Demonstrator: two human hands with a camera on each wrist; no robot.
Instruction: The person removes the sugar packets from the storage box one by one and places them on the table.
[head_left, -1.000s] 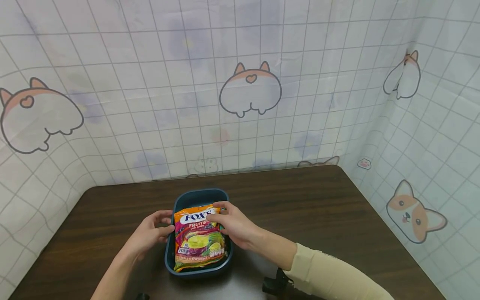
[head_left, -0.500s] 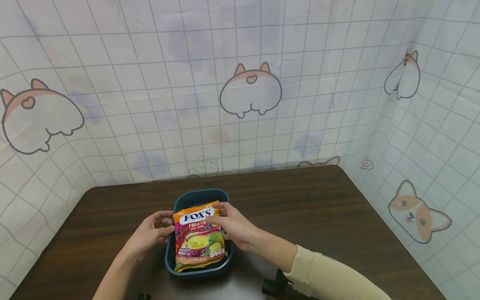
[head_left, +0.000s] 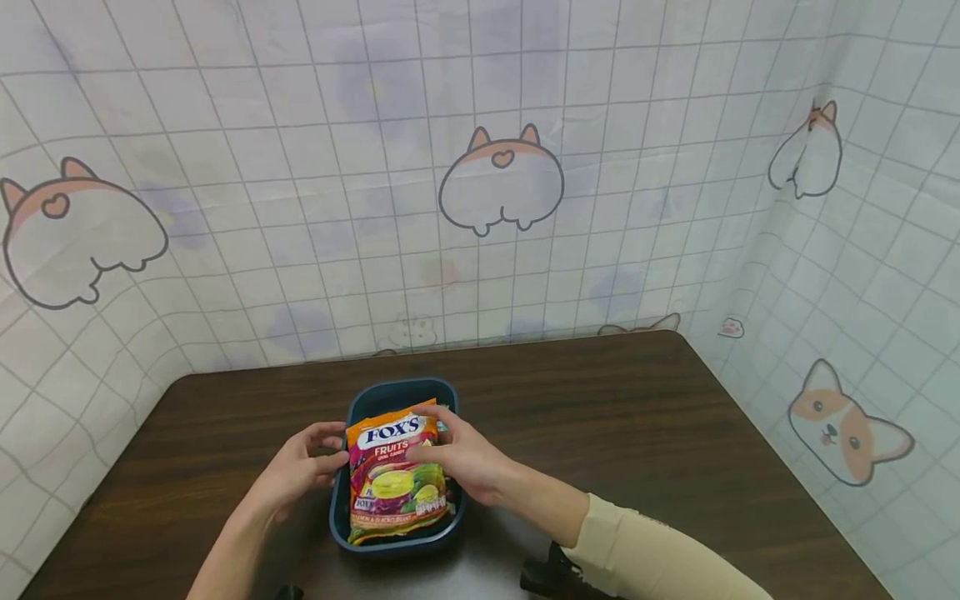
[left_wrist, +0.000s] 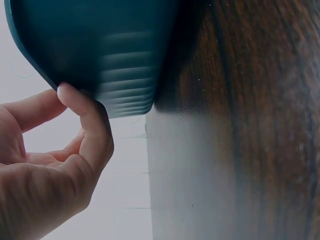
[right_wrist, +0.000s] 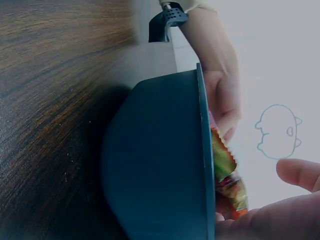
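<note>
A dark blue-green plastic bin point(head_left: 393, 546) stands on the table, and a bright orange-and-purple bag of Fox's Fruits candy point(head_left: 393, 487) lies face up in it. My left hand point(head_left: 296, 467) holds the bin's left rim; in the left wrist view one bent digit is on the rim's outer side. Over the right rim, my right hand point(head_left: 472, 454) reaches across the bag's upper right part. Its thumb and index finger are spread, the other fingers tucked inside the rim. In the right wrist view, the bag's crimped edge point(right_wrist: 222, 157) shows above the rim.
The dark wood-grain table point(head_left: 585, 400) extends to both sides and behind the bin. A white grid-patterned sheet point(head_left: 615, 208) with cartoon corgis hangs behind and to the right. A black wrist mount point(head_left: 558, 575) is at the right sleeve.
The bag's top has shifted slightly left in the bin. My right hand's thumb and index finger have moved slightly left and spread wider. The left hand and the bin have stayed put.
</note>
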